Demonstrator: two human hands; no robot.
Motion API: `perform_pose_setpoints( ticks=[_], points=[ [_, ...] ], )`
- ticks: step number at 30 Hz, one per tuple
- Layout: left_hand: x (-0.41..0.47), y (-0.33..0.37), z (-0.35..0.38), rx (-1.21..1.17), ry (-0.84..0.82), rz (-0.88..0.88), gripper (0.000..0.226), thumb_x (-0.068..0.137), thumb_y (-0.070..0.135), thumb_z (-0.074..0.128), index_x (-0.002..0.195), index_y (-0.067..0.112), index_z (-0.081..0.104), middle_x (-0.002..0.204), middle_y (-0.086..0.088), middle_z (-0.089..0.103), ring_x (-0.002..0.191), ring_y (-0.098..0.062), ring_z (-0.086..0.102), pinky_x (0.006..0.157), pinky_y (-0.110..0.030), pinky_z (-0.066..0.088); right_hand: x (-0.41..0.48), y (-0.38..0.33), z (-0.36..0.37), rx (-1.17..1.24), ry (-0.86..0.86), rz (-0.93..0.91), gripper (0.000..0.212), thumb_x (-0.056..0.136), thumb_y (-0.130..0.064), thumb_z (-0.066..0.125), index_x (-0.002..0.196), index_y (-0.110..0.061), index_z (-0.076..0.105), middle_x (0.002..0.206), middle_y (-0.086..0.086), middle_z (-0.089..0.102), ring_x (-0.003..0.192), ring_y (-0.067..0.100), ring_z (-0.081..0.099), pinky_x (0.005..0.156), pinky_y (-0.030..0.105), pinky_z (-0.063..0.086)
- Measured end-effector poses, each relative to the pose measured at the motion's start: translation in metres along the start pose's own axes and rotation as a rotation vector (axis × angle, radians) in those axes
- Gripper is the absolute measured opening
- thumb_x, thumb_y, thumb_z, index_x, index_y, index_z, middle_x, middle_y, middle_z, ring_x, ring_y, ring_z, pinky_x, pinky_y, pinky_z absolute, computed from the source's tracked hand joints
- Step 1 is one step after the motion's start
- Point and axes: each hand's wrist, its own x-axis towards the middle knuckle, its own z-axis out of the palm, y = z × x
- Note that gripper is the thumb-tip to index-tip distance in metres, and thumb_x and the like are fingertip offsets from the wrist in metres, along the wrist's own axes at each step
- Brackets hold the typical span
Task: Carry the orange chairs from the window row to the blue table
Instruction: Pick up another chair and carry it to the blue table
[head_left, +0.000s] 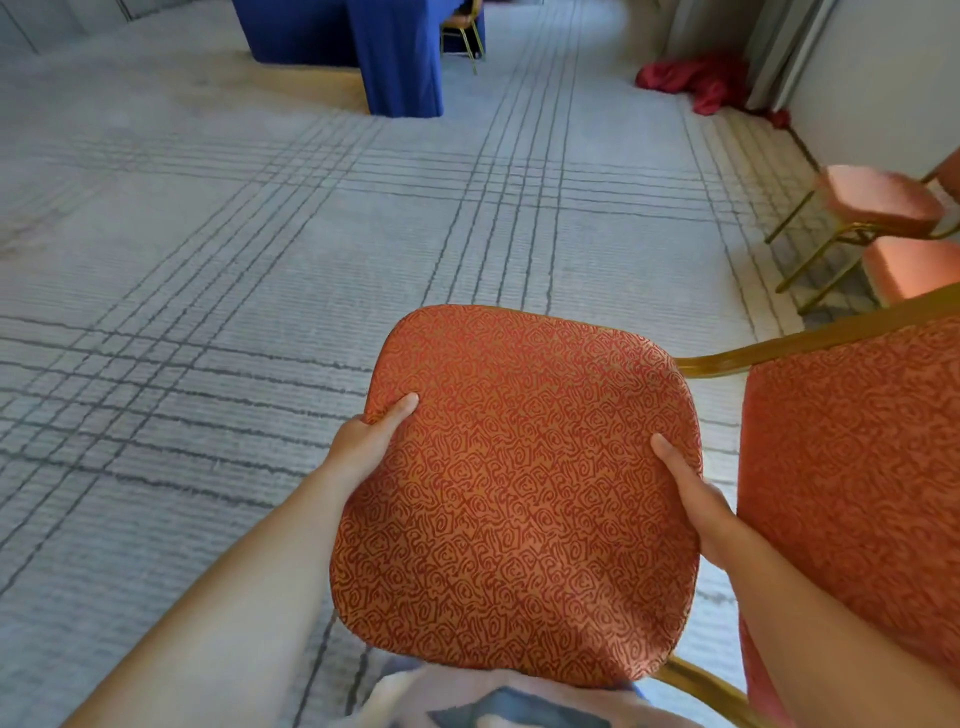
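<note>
I hold an orange chair (519, 493) with a swirl-patterned seat and a gold frame, turned sideways in front of me. Its backrest fills the right edge. My left hand (371, 436) grips the seat's left edge, thumb on top. My right hand (691, 499) grips the seat's right edge, thumb on the fabric. The blue table (363, 47), draped to the floor, stands far ahead at the top. Two more orange chairs (883, 200) stand by the wall at the right.
Grey carpet with dark line bands (260, 234) stretches between me and the table. Another orange chair (462, 26) is tucked at the table's right end. A red cloth heap (696, 83) lies by the curtain at the top right.
</note>
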Motion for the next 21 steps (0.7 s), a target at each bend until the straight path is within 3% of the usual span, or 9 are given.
perform_pose_setpoints(
  ticks=[2,7,12,17,19,21],
  points=[
    [0.027,0.021,0.006,0.006,0.001,0.008,0.068,0.074,0.067,0.064,0.116,0.014,0.066,0.105,-0.007,0.064,0.099,-0.025,0.06,0.084,-0.028,0.042,0.031,-0.017,0.007,-0.011,-0.021,0.026,0.118,0.025,-0.086,0.078,0.123,-0.021,0.066,0.107,0.005,0.075,0.102,0.026,0.069,0.101,0.045,0.051],
    [0.102,0.066,0.017,0.014,-0.023,-0.014,0.066,0.069,0.071,0.066,0.113,0.021,0.067,0.101,-0.001,0.066,0.087,-0.019,0.06,0.082,-0.03,0.046,0.098,-0.053,0.033,0.005,-0.027,0.073,0.116,0.026,-0.085,0.079,0.123,-0.022,0.065,0.109,0.006,0.074,0.103,0.028,0.068,0.103,0.048,0.049],
    [0.2,0.109,0.039,0.043,-0.052,-0.014,0.071,0.069,0.072,0.064,0.117,0.019,0.067,0.113,-0.006,0.067,0.099,-0.024,0.062,0.088,-0.031,0.046,0.178,-0.11,0.061,0.034,-0.004,0.1,0.115,0.031,-0.083,0.08,0.126,-0.021,0.065,0.108,0.006,0.075,0.103,0.028,0.069,0.103,0.048,0.049],
    [0.32,0.179,0.05,0.043,-0.082,0.004,0.076,0.07,0.07,0.064,0.122,0.015,0.064,0.118,-0.008,0.066,0.105,-0.026,0.061,0.088,-0.032,0.045,0.265,-0.185,0.104,0.081,0.035,0.088,0.119,0.023,-0.082,0.081,0.124,-0.021,0.065,0.107,0.006,0.075,0.101,0.028,0.07,0.1,0.045,0.051],
    [0.365,0.217,0.053,0.045,-0.085,0.026,0.077,0.071,0.07,0.063,0.123,0.013,0.063,0.12,-0.01,0.065,0.108,-0.027,0.06,0.088,-0.032,0.044,0.292,-0.228,0.121,0.099,0.045,0.056,0.116,0.03,-0.083,0.08,0.127,-0.021,0.064,0.111,0.006,0.074,0.104,0.028,0.068,0.103,0.046,0.049],
    [0.406,0.256,0.058,0.061,-0.07,0.075,0.075,0.074,0.068,0.062,0.123,0.011,0.062,0.121,-0.011,0.064,0.112,-0.029,0.059,0.088,-0.032,0.042,0.316,-0.273,0.136,0.087,0.078,0.019,0.102,0.049,-0.079,0.078,0.13,-0.02,0.061,0.115,0.006,0.071,0.105,0.027,0.066,0.103,0.043,0.049]
  ],
)
